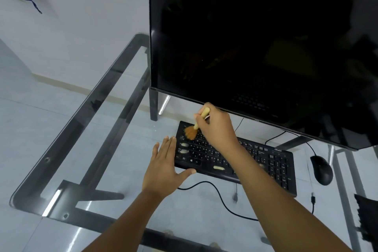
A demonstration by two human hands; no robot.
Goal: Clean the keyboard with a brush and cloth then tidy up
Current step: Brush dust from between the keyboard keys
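Keyboard point(235, 161): the black board lies flat on the glass tabletop point(102, 129), just in front of the dark monitor point(255, 47); I take it as my landmark.
Brush point(192, 131): its orange bristles touch the keyboard's far left corner, the pale handle tilted up and away, which I judge lets the tips sweep between keys.
Right hand point(216, 129): I see it clamped around the brush handle, above the keyboard's left half.
Left hand point(165, 161): fingers straight and apart, flat against the keyboard's left edge, apparently bracing it against sliding.
Mouse point(321, 170): right of the keyboard, clear of the sweeping.
Cloth: I cannot pick it out with certainty.
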